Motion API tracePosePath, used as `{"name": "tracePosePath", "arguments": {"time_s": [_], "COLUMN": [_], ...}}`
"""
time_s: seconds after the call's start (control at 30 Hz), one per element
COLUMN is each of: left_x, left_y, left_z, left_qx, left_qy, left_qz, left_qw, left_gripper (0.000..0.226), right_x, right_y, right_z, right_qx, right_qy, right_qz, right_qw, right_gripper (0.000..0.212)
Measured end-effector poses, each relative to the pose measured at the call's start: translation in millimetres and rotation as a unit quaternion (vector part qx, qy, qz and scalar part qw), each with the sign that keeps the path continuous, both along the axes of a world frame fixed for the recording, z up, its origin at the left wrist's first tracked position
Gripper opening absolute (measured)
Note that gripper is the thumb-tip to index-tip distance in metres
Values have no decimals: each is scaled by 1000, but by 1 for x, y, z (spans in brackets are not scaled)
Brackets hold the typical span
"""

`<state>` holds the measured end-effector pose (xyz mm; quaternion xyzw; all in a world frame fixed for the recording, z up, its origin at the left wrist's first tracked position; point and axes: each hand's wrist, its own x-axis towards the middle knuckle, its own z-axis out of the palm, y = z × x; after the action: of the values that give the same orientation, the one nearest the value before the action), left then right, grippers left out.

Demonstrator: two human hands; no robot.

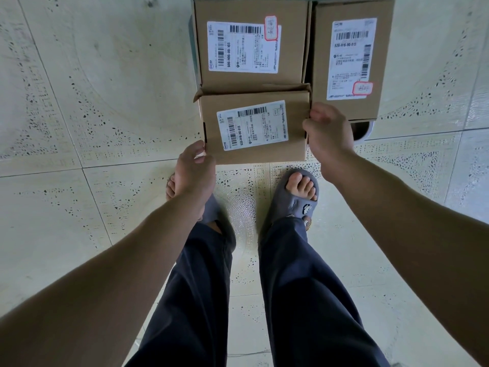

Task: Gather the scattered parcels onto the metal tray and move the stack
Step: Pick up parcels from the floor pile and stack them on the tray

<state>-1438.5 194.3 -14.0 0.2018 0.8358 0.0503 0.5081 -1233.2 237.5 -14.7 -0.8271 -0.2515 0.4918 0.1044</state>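
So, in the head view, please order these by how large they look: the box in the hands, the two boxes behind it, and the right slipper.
Tied largest: far left box and right box; they look alike, both cut off by the frame edge.
Next: held box, possibly nearer the camera.
Smallest: right slipper.

matt brown cardboard parcels (254,154) w/ white paper labels (252,125), shiny metal tray (366,131), pitted pale floor tiles (92,102)

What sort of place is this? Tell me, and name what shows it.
Probably an indoor parcel-sorting spot: the near parcel, far parcel and right parcel bear shipping labels, a metal tray shows under the right one, the floor is tiled.
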Motion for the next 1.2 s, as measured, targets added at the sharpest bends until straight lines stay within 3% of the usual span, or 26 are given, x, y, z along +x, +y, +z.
{"name": "tracePosePath", "arguments": {"time_s": [0.13, 0.3, 0.37, 0.7, 0.83, 1.0, 1.2], "left_x": [-2, -1, 2, 35, 50, 70, 78], "left_y": [-3, -3, -4, 10, 28, 43, 38], "left_z": [11, 45, 65, 215, 287, 382, 480], "left_qx": [-4, 18, 25, 82, 86, 114, 133], "left_qy": [18, 14, 13, -63, -119, -197, -229], "left_qz": [8, 33, 26, -75, -51, -112, -206], "left_qw": [1000, 999, 999, 992, 988, 967, 942], "left_gripper": [41, 42, 41, 25, 15, 16, 18], "right_x": [7, 16, 16, 11, 15, 28, 44], "right_y": [-4, -22, -33, -64, -72, -82, -106], "right_z": [10, 42, 60, 213, 289, 379, 476], "right_qx": [-6, -30, -47, -36, -11, 31, 86], "right_qy": [-1, 2, 8, 32, 31, 15, 43], "right_qz": [-6, -26, -30, -73, -75, -125, -230], "right_qw": [1000, 999, 998, 996, 997, 992, 968], "right_gripper": [39, 28, 33, 45, 48, 38, 22]}}
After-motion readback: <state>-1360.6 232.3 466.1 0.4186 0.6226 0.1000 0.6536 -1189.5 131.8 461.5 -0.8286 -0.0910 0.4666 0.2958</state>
